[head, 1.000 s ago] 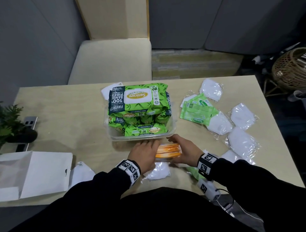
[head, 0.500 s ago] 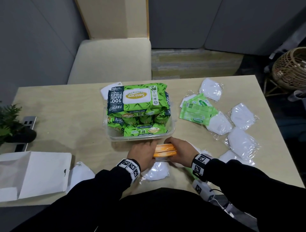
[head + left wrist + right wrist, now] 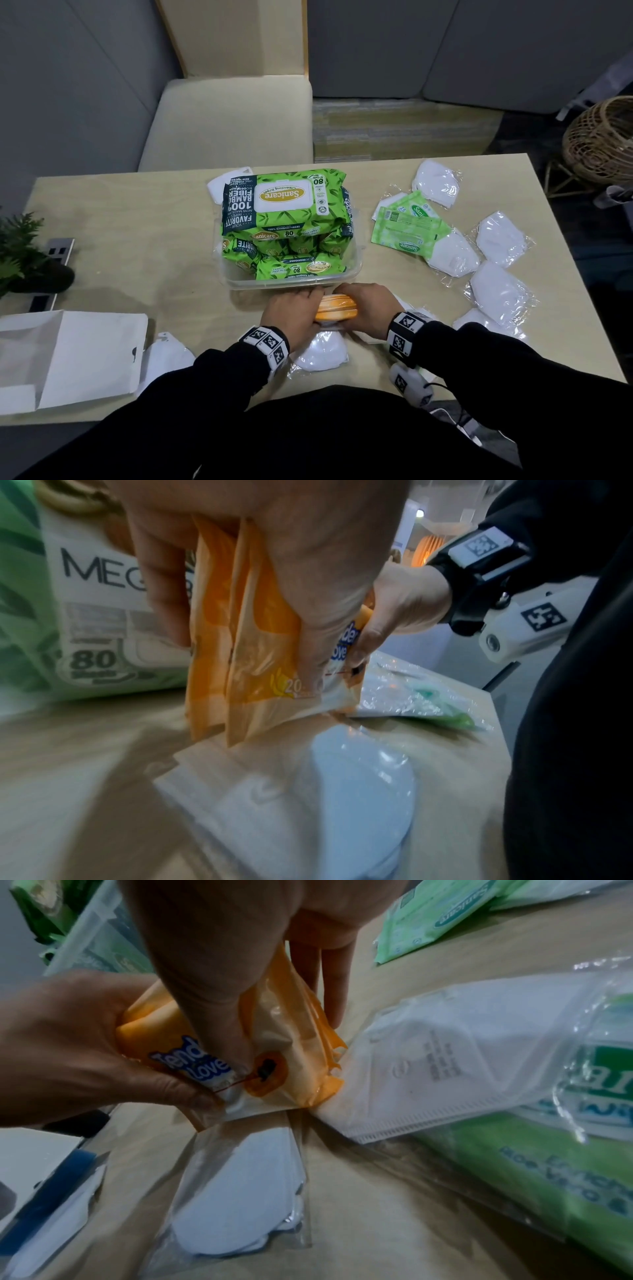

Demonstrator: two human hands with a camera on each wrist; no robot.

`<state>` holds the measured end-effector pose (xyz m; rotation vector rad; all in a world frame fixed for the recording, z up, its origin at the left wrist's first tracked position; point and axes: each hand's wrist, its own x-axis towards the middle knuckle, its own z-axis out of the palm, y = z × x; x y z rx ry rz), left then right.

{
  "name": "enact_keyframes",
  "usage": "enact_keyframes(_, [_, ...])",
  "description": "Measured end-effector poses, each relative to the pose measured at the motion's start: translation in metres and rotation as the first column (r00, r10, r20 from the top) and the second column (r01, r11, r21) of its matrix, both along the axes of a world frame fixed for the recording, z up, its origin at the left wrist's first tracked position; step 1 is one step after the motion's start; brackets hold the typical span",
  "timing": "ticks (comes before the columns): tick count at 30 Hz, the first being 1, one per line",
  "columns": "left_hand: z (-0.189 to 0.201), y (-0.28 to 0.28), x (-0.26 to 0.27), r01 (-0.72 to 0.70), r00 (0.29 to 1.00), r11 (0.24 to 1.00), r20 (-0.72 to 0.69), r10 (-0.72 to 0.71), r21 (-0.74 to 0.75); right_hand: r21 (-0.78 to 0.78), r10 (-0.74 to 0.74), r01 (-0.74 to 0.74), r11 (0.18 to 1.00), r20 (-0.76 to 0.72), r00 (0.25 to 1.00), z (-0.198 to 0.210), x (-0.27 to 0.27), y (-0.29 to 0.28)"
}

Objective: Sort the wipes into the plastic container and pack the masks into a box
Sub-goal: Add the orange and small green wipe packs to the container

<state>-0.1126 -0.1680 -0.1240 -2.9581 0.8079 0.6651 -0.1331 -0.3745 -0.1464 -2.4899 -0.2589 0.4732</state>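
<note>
Both hands hold a small stack of orange wipe packs (image 3: 336, 308) on edge, just in front of the clear plastic container (image 3: 356, 270). My left hand (image 3: 293, 308) grips the packs' left end (image 3: 246, 647), and my right hand (image 3: 371, 310) grips their right end (image 3: 274, 1053). The container is piled with green Sanicare wipe packs (image 3: 284, 205). A bagged white mask (image 3: 322, 353) lies on the table under my wrists. Several more bagged masks (image 3: 500, 240) and flat green wipe packs (image 3: 407, 229) lie to the right. An open white box (image 3: 68, 356) sits at the front left.
A potted plant (image 3: 20, 253) and a power socket (image 3: 58, 250) stand at the table's left edge. Another mask (image 3: 168, 356) lies beside the white box. A cushioned seat (image 3: 233, 123) is behind the table and a wicker basket (image 3: 603, 137) at far right.
Both hands have squeezed the orange packs closer together and raised them onto their edge, shifting slightly toward the container. Nothing else on the table moved.
</note>
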Motion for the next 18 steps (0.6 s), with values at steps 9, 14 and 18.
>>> enact_keyframes(9, [0.077, 0.015, 0.002, -0.085, 0.995, 0.933, -0.082, 0.060, -0.350, 0.230, -0.066, 0.088, 0.969, -0.102, 0.993, 0.061, -0.007, -0.035])
enact_keyframes(14, [0.113, 0.028, 0.015, -0.521, 0.850, 0.495, -0.477, 0.225, -0.695, 0.485, -0.225, 0.302, 0.821, -0.212, 0.951, 0.097, -0.003, -0.047])
enact_keyframes(18, [0.119, 0.023, 0.025, -0.609, 0.791, 0.372, -0.575, 0.210, -0.701, 0.642, -0.335, 0.396, 0.656, -0.223, 0.916, 0.118, 0.009, -0.034])
